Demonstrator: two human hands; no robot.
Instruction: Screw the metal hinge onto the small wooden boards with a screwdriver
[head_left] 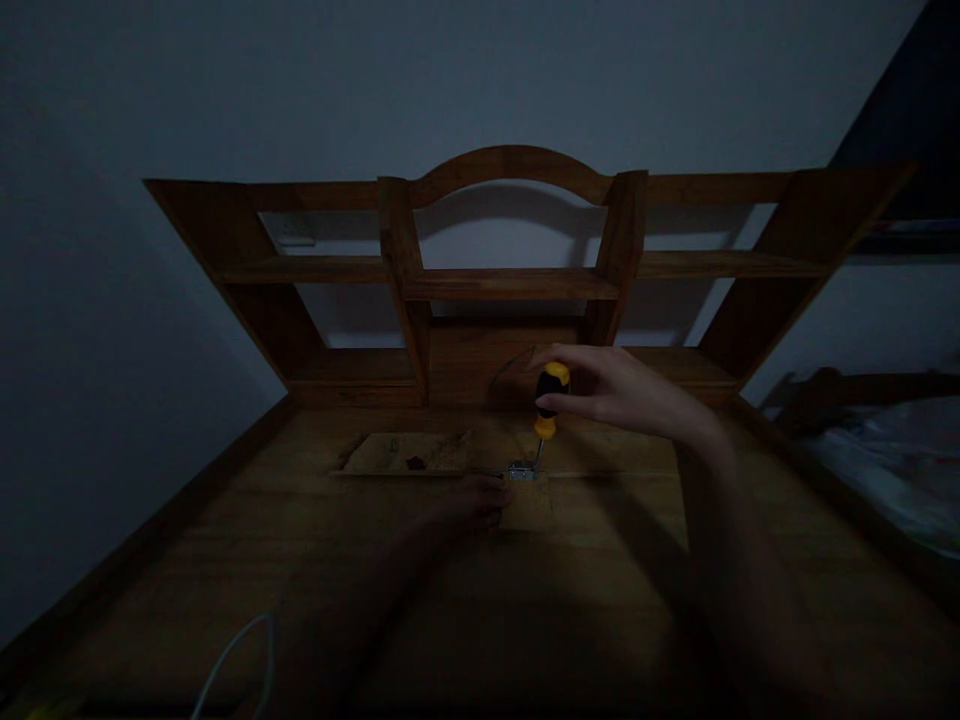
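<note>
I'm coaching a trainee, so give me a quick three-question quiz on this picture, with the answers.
1. Which hand has the yellow-and-black-handled screwdriver in its grip?
2. True or false: the screwdriver is held with its tip pointing up.
3. Which is nearest the left hand?
A) thin white cable
B) pale wood-toned rectangular piece
C) brown wooden shelf unit

Key:
1. The right hand.
2. False; it points down at the small silver metal fitting.
3. B.

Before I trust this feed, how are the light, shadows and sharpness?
Head view: dim throughout, darkest along the bottom edge; the yellow screwdriver handle stands out, the left hand blends into gloom; a shadow crosses the desk beside the right arm; the shelf splays outward, probably lens stretch; the metal piece is too dark for fine detail.
</note>
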